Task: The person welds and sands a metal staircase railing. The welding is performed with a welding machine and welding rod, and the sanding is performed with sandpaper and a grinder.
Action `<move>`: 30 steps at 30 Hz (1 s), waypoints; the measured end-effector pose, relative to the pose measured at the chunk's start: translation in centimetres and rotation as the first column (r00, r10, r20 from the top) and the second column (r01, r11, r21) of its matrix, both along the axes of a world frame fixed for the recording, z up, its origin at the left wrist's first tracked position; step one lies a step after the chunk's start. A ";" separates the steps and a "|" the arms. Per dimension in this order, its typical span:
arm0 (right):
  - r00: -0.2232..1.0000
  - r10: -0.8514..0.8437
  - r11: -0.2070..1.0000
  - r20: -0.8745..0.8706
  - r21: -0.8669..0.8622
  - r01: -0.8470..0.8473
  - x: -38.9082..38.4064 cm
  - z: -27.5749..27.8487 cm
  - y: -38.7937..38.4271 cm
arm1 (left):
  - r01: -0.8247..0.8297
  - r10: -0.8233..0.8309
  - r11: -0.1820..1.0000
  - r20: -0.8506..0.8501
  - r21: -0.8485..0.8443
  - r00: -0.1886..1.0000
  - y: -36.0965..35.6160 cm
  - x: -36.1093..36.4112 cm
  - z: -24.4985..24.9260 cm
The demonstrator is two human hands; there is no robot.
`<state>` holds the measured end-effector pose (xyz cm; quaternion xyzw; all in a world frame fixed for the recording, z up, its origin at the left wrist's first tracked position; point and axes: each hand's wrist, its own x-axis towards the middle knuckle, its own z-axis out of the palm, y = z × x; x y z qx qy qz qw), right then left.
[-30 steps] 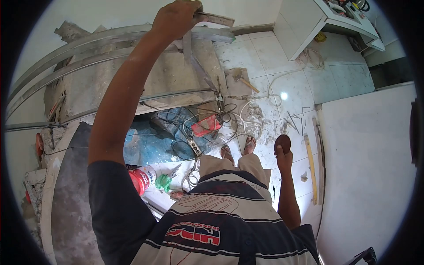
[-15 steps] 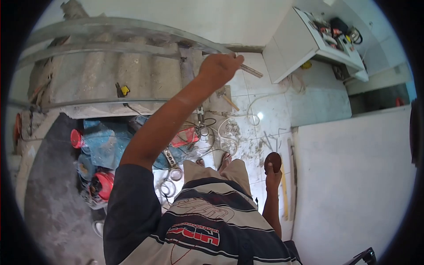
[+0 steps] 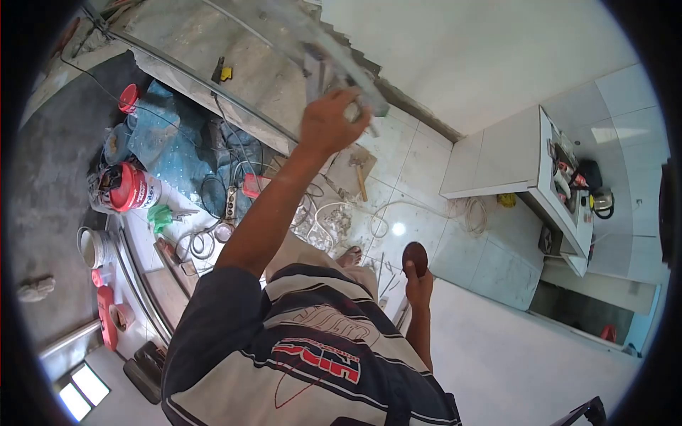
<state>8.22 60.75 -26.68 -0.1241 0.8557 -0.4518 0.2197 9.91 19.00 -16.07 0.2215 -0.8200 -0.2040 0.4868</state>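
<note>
My left hand (image 3: 334, 122) is raised ahead of me, its fingers curled around the end part of a long grey metal bar (image 3: 337, 60), which is smeared by motion. Lower down on the right, my right hand (image 3: 419, 282) grips a round, dark reddish-brown disc (image 3: 415, 258) by its edge, thumb over its face. A wooden-handled tool (image 3: 361, 182) lies on the floor beyond my left hand. Behind the bar is a dusty concrete ledge (image 3: 181, 28), with a black and yellow tool (image 3: 225, 73) on it.
On the left are a red and white bucket (image 3: 135, 188), blue plastic sheeting (image 3: 160, 124) and tangled cables. A white counter (image 3: 497, 160) with tools and a kettle (image 3: 603, 204) stands on the right. A white surface (image 3: 497, 334) lies beside my right hand. Debris covers parts of the tiled floor.
The view has turned toward the right, and more of the left side shows. My left hand has moved with the bar, now slanting steeply. My right hand still holds the disc.
</note>
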 end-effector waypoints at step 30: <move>0.773 0.605 0.750 0.193 0.190 -0.634 -52.8 -10.5 -9.5 | -0.514 0.793 0.336 0.058 0.789 0.607 4.8 -12.8 2.0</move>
